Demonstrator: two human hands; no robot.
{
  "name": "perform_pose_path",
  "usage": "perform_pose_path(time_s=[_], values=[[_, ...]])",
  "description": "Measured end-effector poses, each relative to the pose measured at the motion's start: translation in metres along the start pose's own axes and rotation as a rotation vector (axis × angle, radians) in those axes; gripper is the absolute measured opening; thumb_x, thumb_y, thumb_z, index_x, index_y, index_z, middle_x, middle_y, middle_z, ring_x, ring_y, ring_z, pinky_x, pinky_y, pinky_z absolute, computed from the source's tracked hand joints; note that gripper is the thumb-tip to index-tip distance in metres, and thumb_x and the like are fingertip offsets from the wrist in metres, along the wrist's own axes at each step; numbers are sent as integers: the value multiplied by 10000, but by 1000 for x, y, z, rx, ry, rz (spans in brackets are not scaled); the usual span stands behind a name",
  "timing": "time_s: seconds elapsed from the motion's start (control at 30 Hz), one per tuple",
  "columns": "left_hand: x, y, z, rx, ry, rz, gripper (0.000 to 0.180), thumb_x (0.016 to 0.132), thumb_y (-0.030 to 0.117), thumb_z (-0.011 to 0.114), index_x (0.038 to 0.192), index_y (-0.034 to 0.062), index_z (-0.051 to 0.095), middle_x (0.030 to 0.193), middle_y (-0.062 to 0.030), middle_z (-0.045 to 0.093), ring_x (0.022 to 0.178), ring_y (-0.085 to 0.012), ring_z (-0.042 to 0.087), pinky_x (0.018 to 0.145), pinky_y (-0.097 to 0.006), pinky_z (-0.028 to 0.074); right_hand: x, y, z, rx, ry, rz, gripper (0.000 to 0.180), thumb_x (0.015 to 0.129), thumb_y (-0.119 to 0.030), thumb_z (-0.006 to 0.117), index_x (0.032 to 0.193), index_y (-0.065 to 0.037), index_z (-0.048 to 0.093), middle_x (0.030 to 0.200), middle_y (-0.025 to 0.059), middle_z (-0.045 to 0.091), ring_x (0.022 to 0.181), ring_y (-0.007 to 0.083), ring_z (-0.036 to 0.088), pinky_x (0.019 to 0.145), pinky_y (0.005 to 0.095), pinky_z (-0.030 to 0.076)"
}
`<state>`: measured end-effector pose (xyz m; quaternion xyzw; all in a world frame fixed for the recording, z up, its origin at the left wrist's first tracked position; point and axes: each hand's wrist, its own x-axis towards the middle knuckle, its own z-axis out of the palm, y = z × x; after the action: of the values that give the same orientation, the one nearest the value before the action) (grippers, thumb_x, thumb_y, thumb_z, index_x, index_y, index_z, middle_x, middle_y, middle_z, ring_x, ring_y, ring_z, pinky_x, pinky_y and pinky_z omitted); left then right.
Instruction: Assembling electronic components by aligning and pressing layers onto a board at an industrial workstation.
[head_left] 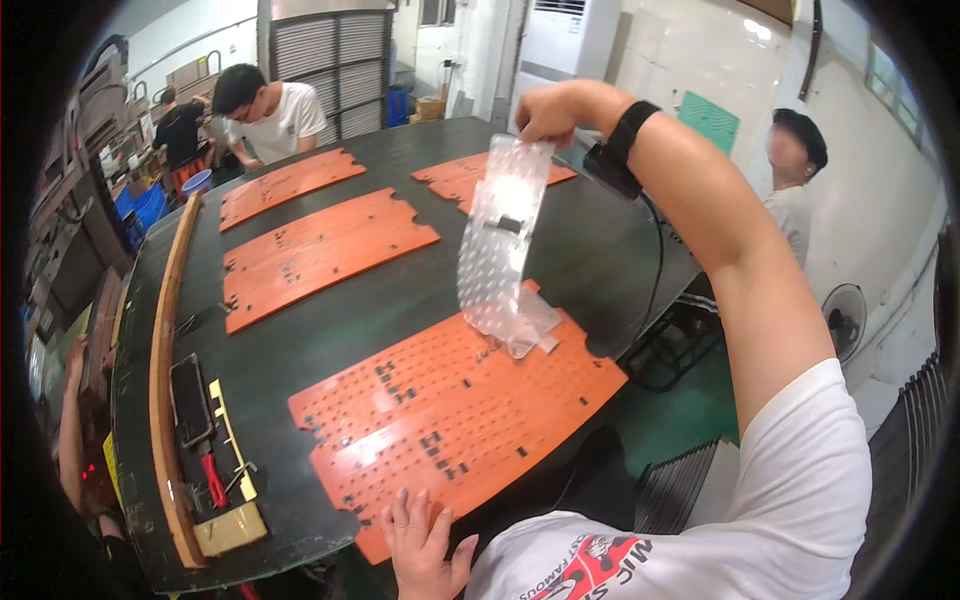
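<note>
My right hand (548, 112) is raised over the table, its fingers closed on the top end of a clear, dimpled plastic sheet (492, 235). The sheet hangs down and curves, its lower end touching the nearest orange panel (475, 405). Rows of small holes or bumps and several small black pieces cover that panel, and its ends are notched. At the panel's near left corner lies my left hand (425, 545), fingers apart and resting on the edge. A black device is strapped to my right wrist, with a cable trailing from it.
Further orange panels (325, 250) lie on the dark table (330, 355). A wooden strip (170, 370) runs along its left side, beside a red-handled tool (212, 480), a yellow strip (232, 440) and a tan block (232, 528). People stand behind and at the right; a fan (845, 318) is there too.
</note>
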<state>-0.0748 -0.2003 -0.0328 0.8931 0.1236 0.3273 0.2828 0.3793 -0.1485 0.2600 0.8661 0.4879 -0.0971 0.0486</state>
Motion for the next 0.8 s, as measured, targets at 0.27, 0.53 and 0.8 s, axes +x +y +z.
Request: perform_pose_path(time_s=[0.27,0.53,0.8], values=[[25,8,12,-13,-51,31,401,709,98,686,1078,-3,566,1260,-215,465,1196,-430,384,982,-508,291,-46,5,-55,-522,465,80,154,748,-85,521,741,46,602,596,159,583,505,260,581,449,378,464],[46,20,29,-42,-33,141,358,730,93,680,1062,0,585,1185,-231,516,1115,-423,461,938,-480,363,-144,-81,-57,-237,632,-432,237,693,-110,506,790,67,629,746,203,633,644,285,606,603,365,487],[89,51,93,-462,-301,96,475,781,132,636,1184,-46,458,1241,-275,450,1149,-442,431,950,-426,371,-217,-101,-68,659,413,-607,216,805,-134,498,599,-68,512,520,22,487,470,118,482,502,291,449]])
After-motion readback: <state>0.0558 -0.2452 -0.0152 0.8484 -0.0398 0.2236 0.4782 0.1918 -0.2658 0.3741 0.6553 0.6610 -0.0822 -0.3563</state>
